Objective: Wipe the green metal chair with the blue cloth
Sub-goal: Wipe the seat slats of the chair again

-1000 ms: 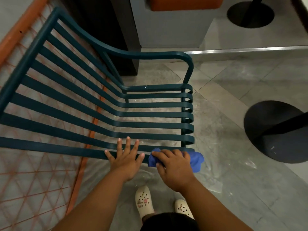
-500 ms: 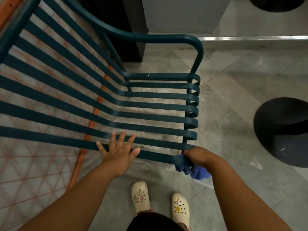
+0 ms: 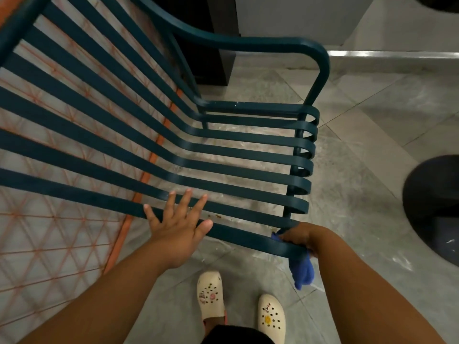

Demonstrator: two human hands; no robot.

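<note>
The green metal chair (image 3: 248,170) fills the upper left and middle of the head view, its flat slats running from the back down into the seat and curling at the front edge. My left hand (image 3: 177,219) rests flat with spread fingers on the nearest slats. At the near front corner of the seat, my right hand (image 3: 301,238) is wrapped around the end of the nearest slat with the blue cloth (image 3: 301,269) in its grip. Most of the cloth hangs below the slat; its upper part is hidden under my fingers.
An orange wire-mesh chair (image 3: 62,244) stands behind the green one at left. A round black table base (image 3: 432,209) sits on the grey tiled floor at right. A dark pillar (image 3: 216,45) and a metal floor strip (image 3: 392,54) lie beyond. My feet in white clogs (image 3: 211,296) stand below.
My right hand slid with the cloth from the top of the nearest slat to its front end and curled around it; the cloth now hangs underneath. My left hand stayed flat on the slats.
</note>
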